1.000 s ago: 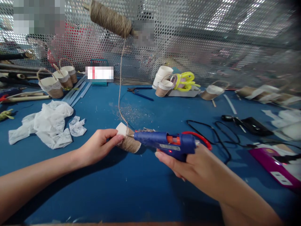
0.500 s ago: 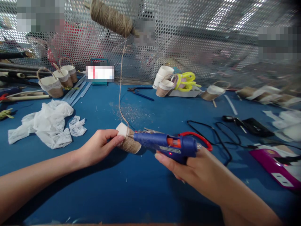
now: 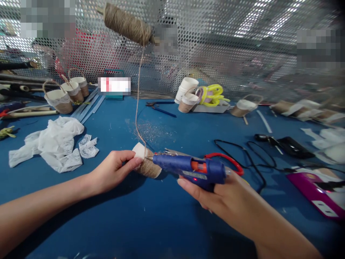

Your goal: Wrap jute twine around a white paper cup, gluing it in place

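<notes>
My left hand (image 3: 114, 172) is closed on a small paper cup (image 3: 145, 162) lying on its side, most of it wrapped in brown twine. A strand of twine (image 3: 138, 100) runs from the cup up to a twine spool (image 3: 125, 24) hung on the perforated screen. My right hand (image 3: 223, 196) grips a blue glue gun (image 3: 192, 171) with a red trigger guard. The gun's nozzle touches the cup's wrapped side near its white rim.
Blue table (image 3: 151, 219). White lace cloth (image 3: 54, 144) lies at the left, finished twine baskets (image 3: 60, 99) behind it. Stacked cups (image 3: 185, 93), yellow scissors (image 3: 211, 94) and blue pliers (image 3: 160, 106) sit at the back. Black cables (image 3: 250, 158), a black object (image 3: 292, 146) and a magenta box (image 3: 315, 192) are at the right.
The view has shifted slightly downward. The glue gun nozzle stays at the cup; both hands hold much the same positions.
</notes>
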The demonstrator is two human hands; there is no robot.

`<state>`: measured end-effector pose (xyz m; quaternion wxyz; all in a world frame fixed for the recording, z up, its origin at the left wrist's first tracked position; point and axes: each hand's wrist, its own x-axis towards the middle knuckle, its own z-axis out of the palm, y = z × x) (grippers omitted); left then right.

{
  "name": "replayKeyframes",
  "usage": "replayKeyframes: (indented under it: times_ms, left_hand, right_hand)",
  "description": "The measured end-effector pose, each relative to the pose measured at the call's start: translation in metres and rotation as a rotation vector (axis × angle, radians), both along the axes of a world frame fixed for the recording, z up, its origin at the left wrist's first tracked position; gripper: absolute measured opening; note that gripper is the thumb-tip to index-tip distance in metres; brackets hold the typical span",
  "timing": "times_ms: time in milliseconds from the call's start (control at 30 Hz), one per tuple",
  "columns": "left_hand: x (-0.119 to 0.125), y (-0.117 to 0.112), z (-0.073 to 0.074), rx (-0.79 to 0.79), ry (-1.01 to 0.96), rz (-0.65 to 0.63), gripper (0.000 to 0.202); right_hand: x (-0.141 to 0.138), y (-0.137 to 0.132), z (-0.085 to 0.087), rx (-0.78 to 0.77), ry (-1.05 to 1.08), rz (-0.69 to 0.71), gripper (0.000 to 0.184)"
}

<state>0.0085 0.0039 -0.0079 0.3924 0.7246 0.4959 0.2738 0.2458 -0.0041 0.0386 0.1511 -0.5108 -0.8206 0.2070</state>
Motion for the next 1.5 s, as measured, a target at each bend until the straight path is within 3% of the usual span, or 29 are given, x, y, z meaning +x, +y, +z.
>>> replayKeyframes:
  times_ms: [300, 567, 867, 1033, 1500]
  left_hand:
    - [-0.0003, -0.0003, 0.0015, -0.014, 0.013, -0.007, 0.035]
    - [-0.0001, -0.0007, 0.001, -0.015, 0.022, -0.003, 0.036]
    - [0.0004, -0.0001, 0.001, -0.028, -0.004, -0.007, 0.035]
    - [-0.0003, 0.0, 0.0007, -0.024, 0.001, -0.001, 0.035]
    - [-0.0005, -0.0005, 0.0008, -0.01, 0.017, 0.002, 0.034]
  right_hand:
    - [-0.0007, -0.0031, 0.0046, -0.009, -0.057, 0.05, 0.03]
    - [0.0026, -0.0028, -0.003, 0.018, -0.052, 0.046, 0.031]
    - [-0.0018, -0.0023, 0.0049, -0.034, -0.038, 0.066, 0.029]
    - [0.0006, -0.0018, -0.0002, -0.037, -0.009, 0.021, 0.031]
    - [0.0001, -0.0034, 0.0015, -0.034, -0.002, 0.027, 0.021]
